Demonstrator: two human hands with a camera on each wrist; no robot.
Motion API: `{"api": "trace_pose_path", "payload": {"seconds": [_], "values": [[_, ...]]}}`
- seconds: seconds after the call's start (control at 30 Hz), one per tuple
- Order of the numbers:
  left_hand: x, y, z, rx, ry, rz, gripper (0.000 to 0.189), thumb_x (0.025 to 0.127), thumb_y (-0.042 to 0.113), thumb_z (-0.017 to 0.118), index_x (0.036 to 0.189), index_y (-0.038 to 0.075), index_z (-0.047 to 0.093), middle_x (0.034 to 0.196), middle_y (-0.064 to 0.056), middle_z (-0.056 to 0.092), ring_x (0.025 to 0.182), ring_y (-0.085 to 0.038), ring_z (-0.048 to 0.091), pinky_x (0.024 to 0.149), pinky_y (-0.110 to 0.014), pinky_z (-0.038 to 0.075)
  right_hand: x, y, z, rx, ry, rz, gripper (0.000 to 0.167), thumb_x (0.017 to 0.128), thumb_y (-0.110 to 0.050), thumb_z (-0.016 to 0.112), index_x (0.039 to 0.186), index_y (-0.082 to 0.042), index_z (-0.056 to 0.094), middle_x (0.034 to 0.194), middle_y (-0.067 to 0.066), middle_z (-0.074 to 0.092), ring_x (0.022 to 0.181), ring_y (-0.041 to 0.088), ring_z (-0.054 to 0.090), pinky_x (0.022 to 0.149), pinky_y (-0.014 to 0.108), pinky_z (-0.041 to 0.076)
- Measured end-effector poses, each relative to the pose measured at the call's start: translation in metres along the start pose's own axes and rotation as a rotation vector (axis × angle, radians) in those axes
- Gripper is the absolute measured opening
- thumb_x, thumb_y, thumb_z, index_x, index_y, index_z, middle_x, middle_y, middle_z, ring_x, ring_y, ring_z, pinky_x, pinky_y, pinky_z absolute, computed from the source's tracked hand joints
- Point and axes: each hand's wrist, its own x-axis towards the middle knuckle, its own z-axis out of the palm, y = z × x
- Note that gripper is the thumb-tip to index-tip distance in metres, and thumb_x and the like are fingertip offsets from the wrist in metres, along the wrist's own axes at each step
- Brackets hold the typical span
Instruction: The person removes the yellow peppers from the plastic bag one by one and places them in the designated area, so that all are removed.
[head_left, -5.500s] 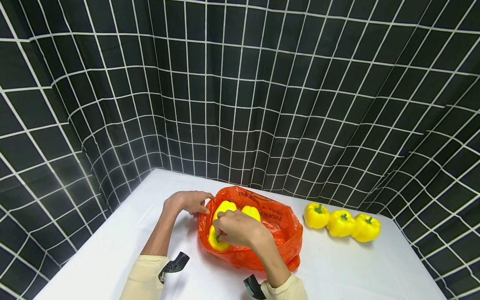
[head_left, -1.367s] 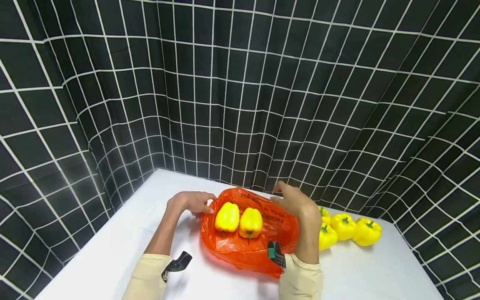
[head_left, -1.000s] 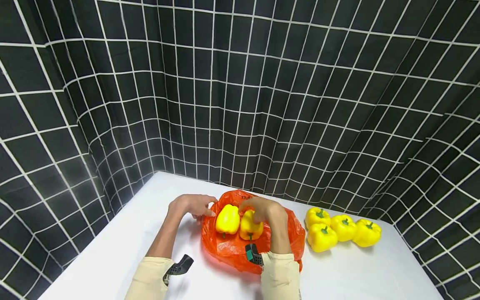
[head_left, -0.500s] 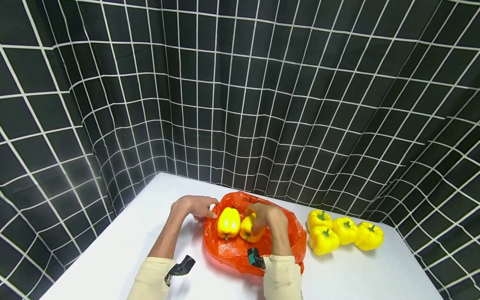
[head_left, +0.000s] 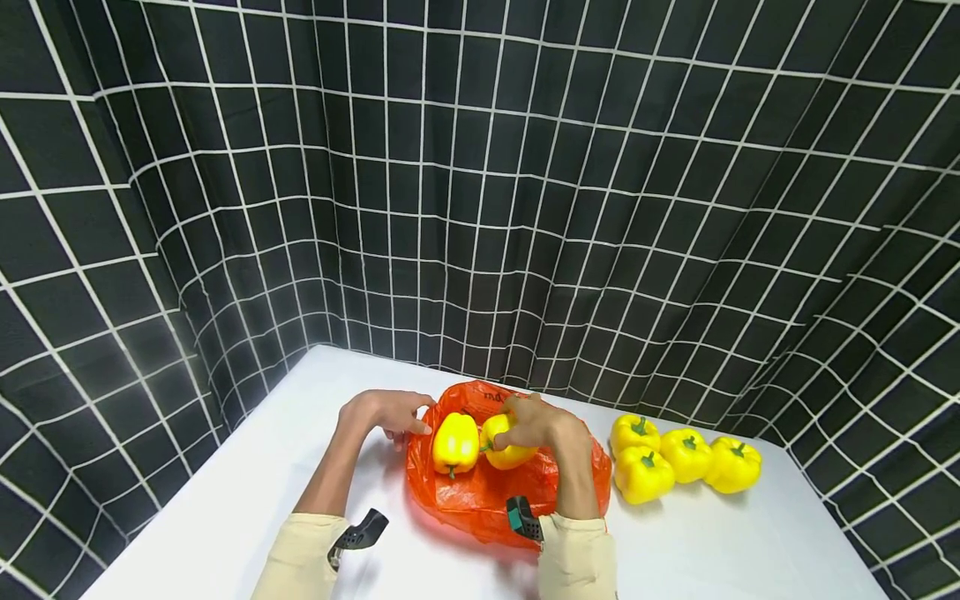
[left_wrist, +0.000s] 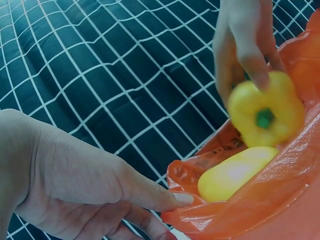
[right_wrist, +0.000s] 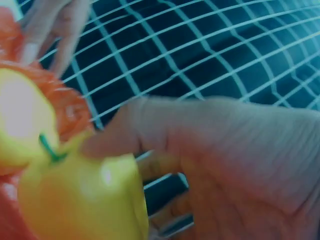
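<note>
A crumpled red-orange plastic bag (head_left: 480,504) lies mouth up on the white table. Its left rim is pinched between the thumb and fingers of my left hand (head_left: 390,412); the left wrist view shows the thumb against the film. Inside the bag, my right hand (head_left: 543,423) grips a yellow bell pepper (head_left: 513,457), thumb near the green stem. That pepper (left_wrist: 267,110) appears above the rim in the left wrist view, stem facing that camera. Another yellow bell pepper (head_left: 455,443) lies in the bag's left part, close beside the held one.
Several yellow bell peppers (head_left: 645,475) stand grouped on the table (head_left: 720,542) to the right of the bag. A black cloth with a white grid (head_left: 480,208) hangs behind and around the table. Both wrists wear black camera mounts.
One pepper has gone from the bag to the group at right. My right hand has since returned from there, gripped another pepper and turned its stem leftward. My left hand keeps the rim.
</note>
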Motion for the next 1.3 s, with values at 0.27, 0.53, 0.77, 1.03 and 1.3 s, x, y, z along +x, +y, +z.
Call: {"api": "trace_pose_path", "payload": {"seconds": [0.27,0.53,0.77,1.03,1.3], "values": [[0.000,0.001,-0.002,0.000,0.004,0.004,0.047,0.101,0.021,0.067,0.146,0.013,0.053,0.076,-0.005,0.068,0.067,-0.025,0.069,0.064,-0.025,0.049,-0.027,0.006,-0.022,0.180,0.095,-0.262,0.061,0.096,-0.034,0.061,0.148,-0.006,0.045,0.145,0.019,0.049,0.124,0.033,0.055,0.106,0.057,0.050],[-0.002,-0.004,-0.004,-0.008,0.004,-0.010,0.051,0.101,0.021,0.067,0.149,0.012,0.051,0.070,-0.005,0.065,0.062,-0.018,0.063,0.061,-0.023,0.046,-0.059,0.023,-0.035,0.318,0.065,-0.545,0.040,0.113,-0.033,0.041,0.151,-0.023,0.046,0.156,0.011,0.048,0.140,0.037,0.047,0.114,0.064,0.042],[-0.006,-0.007,-0.003,-0.010,-0.012,0.000,0.048,0.102,0.019,0.065,0.147,0.009,0.051,0.068,-0.003,0.065,0.061,-0.016,0.064,0.061,-0.022,0.047,-0.080,0.049,-0.038,0.381,0.185,-0.419,0.049,0.103,-0.037,0.063,0.146,-0.029,0.043,0.147,0.010,0.049,0.122,0.032,0.055,0.096,0.044,0.057],[0.001,-0.006,-0.003,-0.026,0.001,-0.007,0.049,0.101,0.018,0.066,0.148,0.012,0.051,0.072,-0.005,0.065,0.061,-0.017,0.060,0.060,-0.022,0.045,-0.105,0.090,-0.046,0.308,0.387,-0.347,0.062,0.093,-0.028,0.078,0.144,-0.025,0.042,0.136,0.014,0.054,0.108,0.031,0.058,0.081,0.034,0.057],[0.001,-0.002,-0.003,-0.002,-0.005,0.010,0.047,0.102,0.019,0.066,0.147,0.012,0.053,0.071,-0.007,0.066,0.062,-0.019,0.060,0.060,-0.023,0.044,-0.124,0.126,-0.053,0.196,0.728,-0.245,0.070,0.081,-0.018,0.089,0.133,-0.007,0.042,0.137,0.024,0.048,0.109,0.039,0.055,0.079,0.014,0.050]]}}
